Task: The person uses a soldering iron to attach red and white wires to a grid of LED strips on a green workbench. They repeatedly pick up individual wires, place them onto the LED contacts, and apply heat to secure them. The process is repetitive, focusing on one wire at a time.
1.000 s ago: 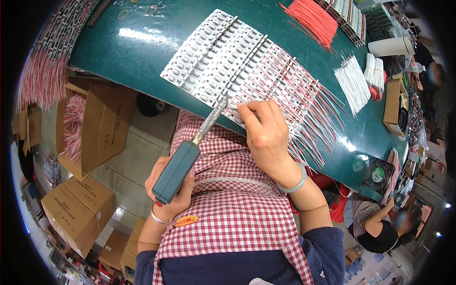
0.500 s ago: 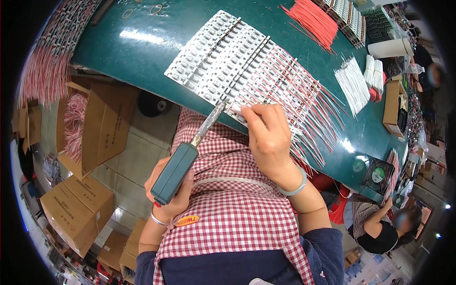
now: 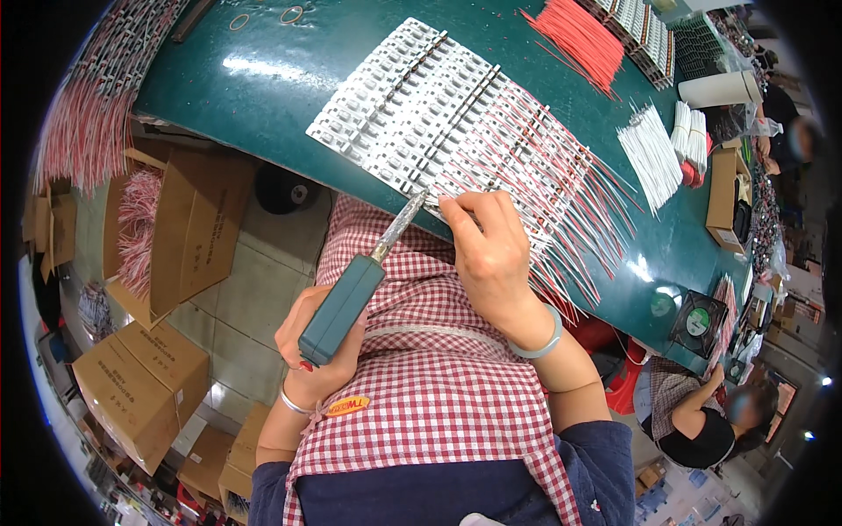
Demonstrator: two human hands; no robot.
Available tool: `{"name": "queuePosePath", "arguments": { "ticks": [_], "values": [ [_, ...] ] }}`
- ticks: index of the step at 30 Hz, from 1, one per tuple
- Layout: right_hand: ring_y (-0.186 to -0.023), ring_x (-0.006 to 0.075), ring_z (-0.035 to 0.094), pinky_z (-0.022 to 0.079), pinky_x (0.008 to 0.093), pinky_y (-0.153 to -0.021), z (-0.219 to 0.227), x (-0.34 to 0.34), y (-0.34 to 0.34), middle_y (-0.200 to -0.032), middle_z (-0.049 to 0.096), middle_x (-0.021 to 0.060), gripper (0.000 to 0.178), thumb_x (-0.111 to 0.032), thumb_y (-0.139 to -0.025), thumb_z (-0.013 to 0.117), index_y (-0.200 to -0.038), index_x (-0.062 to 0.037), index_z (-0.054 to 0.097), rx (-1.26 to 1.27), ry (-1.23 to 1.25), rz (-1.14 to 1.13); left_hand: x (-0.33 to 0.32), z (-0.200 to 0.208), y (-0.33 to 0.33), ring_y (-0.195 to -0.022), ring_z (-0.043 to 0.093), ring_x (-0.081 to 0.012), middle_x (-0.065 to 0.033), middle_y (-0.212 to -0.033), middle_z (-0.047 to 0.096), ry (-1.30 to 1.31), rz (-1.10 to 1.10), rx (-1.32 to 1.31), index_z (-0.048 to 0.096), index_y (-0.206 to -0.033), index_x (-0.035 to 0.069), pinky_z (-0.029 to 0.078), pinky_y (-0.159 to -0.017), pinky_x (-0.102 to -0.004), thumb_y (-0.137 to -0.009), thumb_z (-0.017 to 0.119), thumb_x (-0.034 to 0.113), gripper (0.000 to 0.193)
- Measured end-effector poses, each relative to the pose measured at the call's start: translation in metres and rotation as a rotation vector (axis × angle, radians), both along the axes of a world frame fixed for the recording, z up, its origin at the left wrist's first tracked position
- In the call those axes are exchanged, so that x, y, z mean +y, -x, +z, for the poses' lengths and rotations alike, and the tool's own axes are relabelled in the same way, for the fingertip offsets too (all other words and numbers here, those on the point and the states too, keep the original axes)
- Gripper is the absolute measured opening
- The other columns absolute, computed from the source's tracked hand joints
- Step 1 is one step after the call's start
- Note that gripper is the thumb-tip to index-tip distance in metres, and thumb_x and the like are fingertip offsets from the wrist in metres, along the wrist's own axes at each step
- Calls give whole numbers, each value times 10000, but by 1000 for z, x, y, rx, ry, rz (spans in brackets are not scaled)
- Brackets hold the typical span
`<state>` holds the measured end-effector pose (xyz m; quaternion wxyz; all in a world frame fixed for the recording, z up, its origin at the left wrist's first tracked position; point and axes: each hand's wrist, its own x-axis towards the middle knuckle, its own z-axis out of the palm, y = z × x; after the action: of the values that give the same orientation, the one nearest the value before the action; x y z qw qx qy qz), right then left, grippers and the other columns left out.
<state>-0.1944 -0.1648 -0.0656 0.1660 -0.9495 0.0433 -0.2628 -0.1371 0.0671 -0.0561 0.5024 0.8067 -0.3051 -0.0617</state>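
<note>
My left hand (image 3: 329, 379) is wrapped round the green handle of a soldering iron (image 3: 340, 311). Its silver shaft points up and to the right, and the tip meets the near edge of a panel of white slotted parts (image 3: 399, 96) on the table. Just right of that tip, my right hand (image 3: 493, 254) has thumb and forefinger pinched at the panel's edge, on what looks like a thin wire, mostly hidden by the fingers. Red and white wires (image 3: 535, 162) lie in rows across the panel's right part, their loose ends hanging past the near edge.
On the green table (image 3: 263, 114) lie a bundle of red wires (image 3: 579, 44) and a pile of white wires (image 3: 649, 158). A small black fan (image 3: 699, 320) stands at the right. Cardboard boxes (image 3: 197, 237) fill the floor at left. Another person (image 3: 693, 421) sits at lower right.
My left hand and the soldering iron have shifted right and slightly up, with the tip still at the panel's edge. My right hand has moved a little left, still pinched.
</note>
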Motion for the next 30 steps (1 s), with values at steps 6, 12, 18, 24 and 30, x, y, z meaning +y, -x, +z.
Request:
{"name": "queuePosePath", "arguments": {
  "ticks": [6, 12, 18, 24, 30],
  "values": [
    [-824, 270, 554, 489, 359, -678, 1, 0, 0, -940, 593, 118, 340, 43, -697, 627, -1034, 67, 666, 8, 6, -4, 1, 2, -1, -744, 675, -259, -125, -853, 664, -1, -20, 15, 703, -914, -39, 541, -650, -311, -716, 762, -53, 207],
    [-823, 272, 561, 492, 361, -678, 0, 1, 0, -936, 596, 118, 331, 40, -702, 632, -1030, 63, 668, -2, 2, -11, 0, 4, -3, -709, 664, -256, -121, -826, 656, 17, -27, -105, 694, -877, -37, 527, -605, -310, -700, 759, -60, 190],
    [-825, 270, 564, 493, 363, -679, 1, 1, 0, -935, 597, 118, 324, 38, -702, 632, -1023, 62, 667, 6, 6, -15, -1, -2, -1, -702, 663, -251, -125, -821, 655, 30, -10, -27, 696, -861, -42, 525, -597, -309, -707, 758, -60, 167],
    [-826, 270, 564, 493, 363, -683, 1, 1, 1, -936, 596, 118, 322, 32, -705, 631, -1024, 61, 664, 9, 7, -16, 0, -2, -2, -711, 667, -262, -132, -828, 659, 49, -29, -125, 696, -889, -43, 525, -594, -312, -726, 751, -62, 172],
    [-835, 269, 567, 494, 363, -687, 0, 1, 1, -942, 598, 112, 318, 34, -709, 635, -1025, 53, 666, 14, 7, -23, 24, -22, 8, -764, 691, -276, -158, -879, 687, 43, 14, 72, 697, -954, -53, 550, -649, -326, -767, 757, -43, 197]
  ]
}}
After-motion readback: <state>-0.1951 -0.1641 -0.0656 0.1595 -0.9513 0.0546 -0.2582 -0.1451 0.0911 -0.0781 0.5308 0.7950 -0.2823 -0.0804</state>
